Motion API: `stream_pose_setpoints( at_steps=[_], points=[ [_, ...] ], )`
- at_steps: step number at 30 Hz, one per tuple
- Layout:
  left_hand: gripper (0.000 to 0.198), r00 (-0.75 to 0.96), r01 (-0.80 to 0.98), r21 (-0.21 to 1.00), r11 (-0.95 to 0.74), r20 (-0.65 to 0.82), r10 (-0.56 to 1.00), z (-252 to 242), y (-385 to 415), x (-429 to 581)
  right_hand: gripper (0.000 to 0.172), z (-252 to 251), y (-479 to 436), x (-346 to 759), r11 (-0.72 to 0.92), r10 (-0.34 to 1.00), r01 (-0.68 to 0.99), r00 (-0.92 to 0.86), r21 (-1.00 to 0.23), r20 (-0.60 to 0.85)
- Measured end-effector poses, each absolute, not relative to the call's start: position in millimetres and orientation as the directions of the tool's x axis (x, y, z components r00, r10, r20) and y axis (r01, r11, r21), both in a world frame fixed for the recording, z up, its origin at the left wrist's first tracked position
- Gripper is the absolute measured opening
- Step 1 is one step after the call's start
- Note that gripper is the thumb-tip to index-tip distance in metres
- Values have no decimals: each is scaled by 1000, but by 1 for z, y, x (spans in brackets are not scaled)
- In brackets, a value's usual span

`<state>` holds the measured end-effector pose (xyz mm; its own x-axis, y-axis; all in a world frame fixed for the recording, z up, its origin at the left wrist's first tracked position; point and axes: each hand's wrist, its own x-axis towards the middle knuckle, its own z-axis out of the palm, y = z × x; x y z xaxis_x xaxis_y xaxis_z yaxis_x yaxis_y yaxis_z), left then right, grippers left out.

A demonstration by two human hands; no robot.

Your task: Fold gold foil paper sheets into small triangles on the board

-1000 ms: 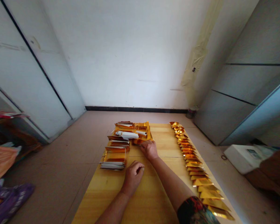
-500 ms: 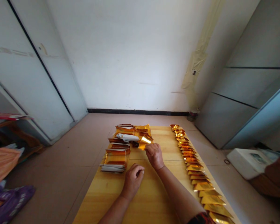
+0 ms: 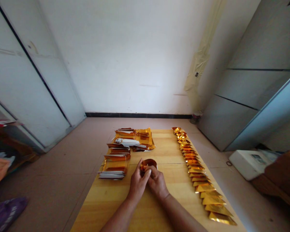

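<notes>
Over the middle of the wooden table (image 3: 116,206), my left hand (image 3: 138,181) and my right hand (image 3: 157,183) meet around one sheet of gold foil paper (image 3: 150,162). The sheet is curled into a loop, its lower part hidden by my fingers. Both hands are closed on it, fingertips nearly touching. To the left lie stacks of gold foil paper (image 3: 114,163) with white edges, and farther back another stack (image 3: 145,137) with a white bundle (image 3: 127,141) on top. Along the right edge runs a row of folded gold foil pieces (image 3: 198,177), overlapping one another.
A white wall (image 3: 135,64) stands beyond the table. Grey cabinets (image 3: 256,83) rise at the right, with a white box (image 3: 247,164) on the floor near them. Pale cabinet doors (image 3: 33,80) and a purple bag (image 3: 8,212) are at the left.
My right hand has drawn the foil sheet back from the stack toward me. My left hand has joined it, and the sheet is now curled between both. The view has shifted slightly.
</notes>
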<state>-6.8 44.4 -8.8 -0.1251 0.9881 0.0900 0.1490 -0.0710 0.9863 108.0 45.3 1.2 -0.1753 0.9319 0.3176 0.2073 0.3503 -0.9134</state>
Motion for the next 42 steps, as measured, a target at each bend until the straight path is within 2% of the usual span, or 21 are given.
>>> stream_pose_setpoints(
  at_steps=[4, 7, 9, 11, 14, 16, 18, 20, 23, 26, 29, 32, 35, 38, 42],
  points=[
    [48, -244, 162, 981, -106, 144, 959, -12, 49, 1, 37, 0, 47, 104, 286, 946, 61, -180, -956, 271],
    [39, -197, 310, 924, -225, 294, 935, -9, 47, -1, 42, -2, 52, 106, 150, 974, -150, -145, -977, 172],
    [38, -86, 468, 806, -362, 449, 890, -5, 43, -4, 40, 1, 57, 110, 82, 989, -241, -103, -967, 109],
    [38, 114, 591, 601, -538, 598, 793, 0, 38, -6, 39, 6, 63, 118, 59, 990, -280, -108, -958, 93],
    [39, 385, 663, 337, -669, 613, 690, 2, 30, -6, 34, 10, 74, 132, 49, 992, -148, -106, -988, 65],
    [35, 465, 695, 285, -660, 523, 714, 2, 26, -4, 33, 7, 80, 143, -21, 995, 92, -97, -996, -30],
    [31, 489, 725, 289, -625, 423, 763, 2, 24, 0, 40, 2, 83, 153, -10, 1000, 347, 7, -938, -8],
    [28, 481, 755, 307, -579, 341, 808, 5, 22, 4, 43, -2, 82, 160, 75, 988, 560, 70, -825, 137],
    [24, 453, 796, 325, -511, 240, 859, 13, 21, 13, 42, -2, 74, 164, 251, 944, 707, -27, -661, 329],
    [22, 430, 822, 335, -461, 166, 887, 20, 21, 21, 41, 1, 63, 165, 443, 887, 702, -249, -558, 390],
    [21, 422, 807, 388, -445, 149, 894, 23, 25, 20, 36, 4, 55, 165, 532, 847, 675, -410, -511, 339],
    [26, 431, 755, 496, -428, 117, 895, 23, 34, 8, 37, 5, 51, 167, 529, 849, 677, -434, -512, 302],
    [28, 376, 716, 622, -317, 39, 926, 21, 45, -7, 41, 7, 49, 168, 533, 845, 678, -455, -507, 280],
    [27, 273, 651, 722, -235, 66, 960, 18, 52, -14, 43, 7, 48, 169, 524, 849, 668, -456, -528, 267],
    [23, 246, 655, 716, -240, 98, 964, 13, 54, -9, 50, 2, 49, 169, 423, 905, 617, -331, -663, 269]
  ],
)
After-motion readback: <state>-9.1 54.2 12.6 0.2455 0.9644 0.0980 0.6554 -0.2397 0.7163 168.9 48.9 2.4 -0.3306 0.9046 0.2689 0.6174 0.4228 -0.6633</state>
